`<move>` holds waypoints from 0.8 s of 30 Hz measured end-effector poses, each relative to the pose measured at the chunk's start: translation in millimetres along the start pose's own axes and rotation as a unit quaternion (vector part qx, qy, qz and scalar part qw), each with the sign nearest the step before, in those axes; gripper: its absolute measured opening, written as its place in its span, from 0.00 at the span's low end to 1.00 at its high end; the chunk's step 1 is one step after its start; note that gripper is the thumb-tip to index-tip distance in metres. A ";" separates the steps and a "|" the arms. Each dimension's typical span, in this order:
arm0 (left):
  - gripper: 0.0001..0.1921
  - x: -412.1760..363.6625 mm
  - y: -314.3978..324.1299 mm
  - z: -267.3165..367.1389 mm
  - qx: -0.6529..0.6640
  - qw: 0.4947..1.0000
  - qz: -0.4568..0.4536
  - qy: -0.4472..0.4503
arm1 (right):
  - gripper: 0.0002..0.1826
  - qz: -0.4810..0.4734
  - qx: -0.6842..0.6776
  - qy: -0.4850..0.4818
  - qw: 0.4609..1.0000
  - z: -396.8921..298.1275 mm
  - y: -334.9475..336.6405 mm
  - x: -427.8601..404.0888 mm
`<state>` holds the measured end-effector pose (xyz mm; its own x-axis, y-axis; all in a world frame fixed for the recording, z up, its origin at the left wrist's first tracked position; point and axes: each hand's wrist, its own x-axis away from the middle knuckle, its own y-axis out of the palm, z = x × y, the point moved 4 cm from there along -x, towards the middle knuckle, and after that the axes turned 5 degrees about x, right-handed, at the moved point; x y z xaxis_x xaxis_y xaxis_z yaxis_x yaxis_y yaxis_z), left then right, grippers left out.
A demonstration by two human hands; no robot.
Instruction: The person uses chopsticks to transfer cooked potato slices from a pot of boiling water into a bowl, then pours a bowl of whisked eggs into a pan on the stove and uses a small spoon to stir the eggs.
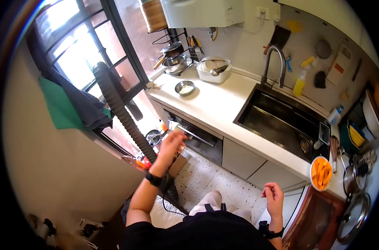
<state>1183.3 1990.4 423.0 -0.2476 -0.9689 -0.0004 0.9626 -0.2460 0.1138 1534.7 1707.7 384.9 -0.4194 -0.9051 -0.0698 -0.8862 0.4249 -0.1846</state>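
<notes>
My left hand (pixel 174 144) is stretched forward over the floor, blurred by motion, in front of the lower cabinet's open compartment (pixel 205 147). Whether it holds anything is unclear. Close beyond it in the picture is a metal rail (pixel 197 136) with something white at its left end. Low on the right, my right hand (pixel 273 197) hangs with loosely bent fingers and nothing visible in them. The nearest thing to it is a white bowl of orange strips (pixel 321 173) on the counter corner. A metal bowl with pale pieces (pixel 185 88) stands on the white counter (pixel 214 101).
A dark sink (pixel 277 125) with a curved faucet (pixel 273 53) is set into the counter. A ribbed hose (pixel 120 109) slants down past my left arm. Beside the floor-level clutter stands a cardboard box (pixel 177 165). A glass lid (pixel 353 218) lies at the right.
</notes>
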 end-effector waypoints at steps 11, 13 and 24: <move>0.14 -493.5 -156.7 33.3 0.213 0.967 0.135 0.021 | 0.04 0.173 0.005 0.049 0.984 30.8 46.6 -191.8; 0.16 -583.8 -183.8 30.6 0.261 0.956 0.134 0.013 | 0.03 0.205 0.029 0.056 0.977 42.7 57.8 -217.6; 0.16 -843.6 -253.2 19.2 0.323 0.920 0.223 0.000 | 0.08 0.218 0.193 0.164 0.942 -59.2 151.8 -324.6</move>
<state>1146.4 2870.5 413.6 0.1551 -0.9695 0.1897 0.7021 0.2433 0.6692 1524.6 2066.9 437.6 -0.8212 -0.5659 0.0739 -0.5048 0.6599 -0.5566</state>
